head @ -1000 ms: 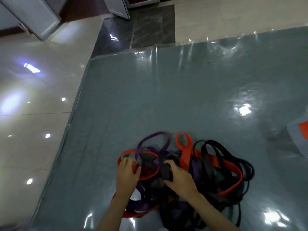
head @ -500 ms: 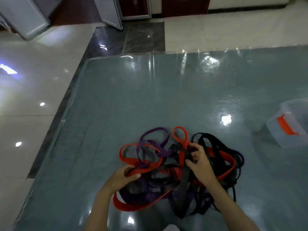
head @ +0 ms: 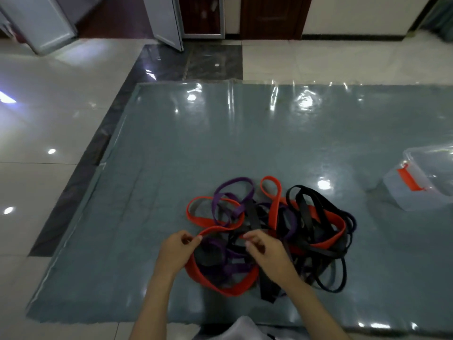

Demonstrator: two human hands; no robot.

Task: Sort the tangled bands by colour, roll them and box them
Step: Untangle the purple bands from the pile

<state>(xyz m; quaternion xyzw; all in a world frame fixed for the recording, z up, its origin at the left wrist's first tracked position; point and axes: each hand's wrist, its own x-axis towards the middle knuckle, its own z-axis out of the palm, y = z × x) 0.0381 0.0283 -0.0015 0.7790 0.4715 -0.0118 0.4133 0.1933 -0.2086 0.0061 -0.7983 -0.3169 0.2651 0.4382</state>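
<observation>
A tangled heap of flat bands lies on the grey-blue mat (head: 171,168): red bands (head: 274,200), purple bands (head: 235,182) and black bands (head: 304,202) looped through each other. My left hand (head: 175,251) pinches a red band at the heap's near left edge. My right hand (head: 267,251) hovers over the heap's near middle with curled fingers; whether it holds a strand is hidden. A clear plastic box (head: 424,182) with a red latch sits at the right.
The mat is covered in glossy plastic film and lies on a shiny tiled floor (head: 49,143). Doors and a cabinet (head: 171,20) stand at the far side. Bare mat stretches left of and beyond the heap.
My right hand came back from the heap's upper middle to its near side. My left hand shifted left and lifted a red band's edge. The camera tilted up, showing more of the box.
</observation>
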